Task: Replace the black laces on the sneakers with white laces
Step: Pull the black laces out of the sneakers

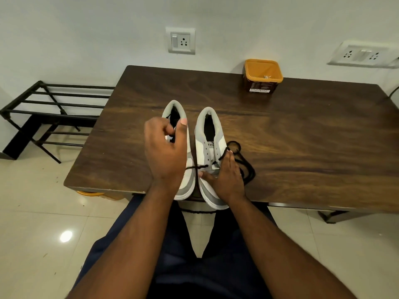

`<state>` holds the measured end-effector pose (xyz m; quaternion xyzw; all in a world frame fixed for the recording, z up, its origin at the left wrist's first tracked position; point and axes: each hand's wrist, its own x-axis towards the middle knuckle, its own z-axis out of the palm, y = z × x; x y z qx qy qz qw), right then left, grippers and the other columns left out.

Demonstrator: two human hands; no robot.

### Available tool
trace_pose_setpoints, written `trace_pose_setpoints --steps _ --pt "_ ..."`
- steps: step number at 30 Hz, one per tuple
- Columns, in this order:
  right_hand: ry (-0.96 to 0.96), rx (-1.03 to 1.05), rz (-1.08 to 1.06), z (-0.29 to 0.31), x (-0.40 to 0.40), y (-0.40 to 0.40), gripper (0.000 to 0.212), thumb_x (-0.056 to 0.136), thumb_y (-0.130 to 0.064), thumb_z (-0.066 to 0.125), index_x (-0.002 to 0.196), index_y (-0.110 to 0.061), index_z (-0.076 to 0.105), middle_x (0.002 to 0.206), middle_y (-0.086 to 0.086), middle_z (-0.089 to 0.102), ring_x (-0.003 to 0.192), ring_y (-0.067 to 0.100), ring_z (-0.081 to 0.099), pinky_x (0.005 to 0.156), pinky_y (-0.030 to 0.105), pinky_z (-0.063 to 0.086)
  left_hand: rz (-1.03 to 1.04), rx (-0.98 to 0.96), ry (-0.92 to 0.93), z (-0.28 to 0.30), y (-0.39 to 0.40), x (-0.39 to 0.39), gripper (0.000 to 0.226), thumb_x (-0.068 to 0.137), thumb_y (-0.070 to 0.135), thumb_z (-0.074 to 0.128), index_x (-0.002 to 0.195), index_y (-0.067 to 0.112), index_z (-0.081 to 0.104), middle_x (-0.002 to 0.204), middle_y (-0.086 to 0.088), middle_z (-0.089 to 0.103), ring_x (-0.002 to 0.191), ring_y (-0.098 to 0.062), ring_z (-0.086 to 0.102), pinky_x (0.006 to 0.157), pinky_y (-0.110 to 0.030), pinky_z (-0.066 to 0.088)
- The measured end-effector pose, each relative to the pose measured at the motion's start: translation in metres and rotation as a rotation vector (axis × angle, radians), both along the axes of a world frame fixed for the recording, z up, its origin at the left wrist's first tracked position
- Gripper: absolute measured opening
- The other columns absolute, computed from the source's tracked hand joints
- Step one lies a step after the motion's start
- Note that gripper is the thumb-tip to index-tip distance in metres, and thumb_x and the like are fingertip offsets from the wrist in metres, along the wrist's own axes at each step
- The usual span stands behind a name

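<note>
Two grey-and-white sneakers stand side by side at the near edge of the wooden table [302, 130], heels away from me. My left hand [165, 152] is raised over the left sneaker [176, 108] and pinches one end of the black lace [199, 167], pulled taut across from the right sneaker [208, 130]. My right hand [226, 180] rests on the toe part of the right sneaker, its fingers by the lace. Most of the black lace lies in loose loops [246, 167] on the table to the right of that sneaker. No white laces are visible.
An orange-rimmed tub [263, 75] sits at the table's far edge against the wall. A black metal rack [54, 113] stands on the floor to the left. A second orange object [89, 193] peeks from under the table's near left edge.
</note>
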<state>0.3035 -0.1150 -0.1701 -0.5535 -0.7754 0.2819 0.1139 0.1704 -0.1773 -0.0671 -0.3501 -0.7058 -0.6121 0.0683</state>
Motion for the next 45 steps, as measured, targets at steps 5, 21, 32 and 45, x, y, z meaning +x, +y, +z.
trace_pose_setpoints --steps 5,21,32,45 --pt "0.002 -0.008 -0.009 0.001 -0.001 -0.001 0.118 0.073 -0.074 0.058 0.154 -0.011 0.000 0.163 0.009 0.005 0.149 0.026 0.011 0.118 0.047 0.019 -0.384 -0.400 -0.069 -0.007 0.009 0.004 0.021 0.091 0.027 0.067 0.077 0.015 0.058 0.076 0.008 0.059 0.066 -0.002 0.052 0.061 -0.015 0.040" --pt "-0.031 -0.010 -0.018 0.001 -0.003 0.001 0.117 0.076 -0.070 0.060 0.154 -0.007 0.000 0.163 0.011 0.004 0.149 0.027 0.012 0.119 0.045 0.018 -0.505 -1.024 -0.008 -0.019 0.008 0.009 0.012 0.086 0.015 0.069 0.079 0.005 0.072 0.081 -0.008 0.070 0.081 -0.023 0.065 0.071 -0.032 0.052" --pt "-0.030 -0.035 0.001 0.000 -0.002 0.001 0.120 0.074 -0.075 0.056 0.154 -0.010 -0.006 0.163 0.008 -0.003 0.150 0.025 0.002 0.121 0.043 0.012 -0.402 -0.896 -0.044 0.026 -0.032 -0.037 0.018 0.081 0.026 0.079 0.098 0.024 0.073 0.091 0.012 0.070 0.086 -0.012 0.067 0.076 -0.025 0.050" --pt "-0.065 0.033 -0.015 0.003 -0.002 0.000 0.103 0.084 -0.059 0.057 0.154 -0.007 0.002 0.162 0.011 0.006 0.149 0.025 0.013 0.119 0.044 0.017 -0.435 -0.908 0.039 -0.046 0.014 0.022 0.015 0.092 0.017 0.059 0.091 0.007 0.071 0.090 -0.010 0.068 0.085 -0.027 0.064 0.076 -0.038 0.053"
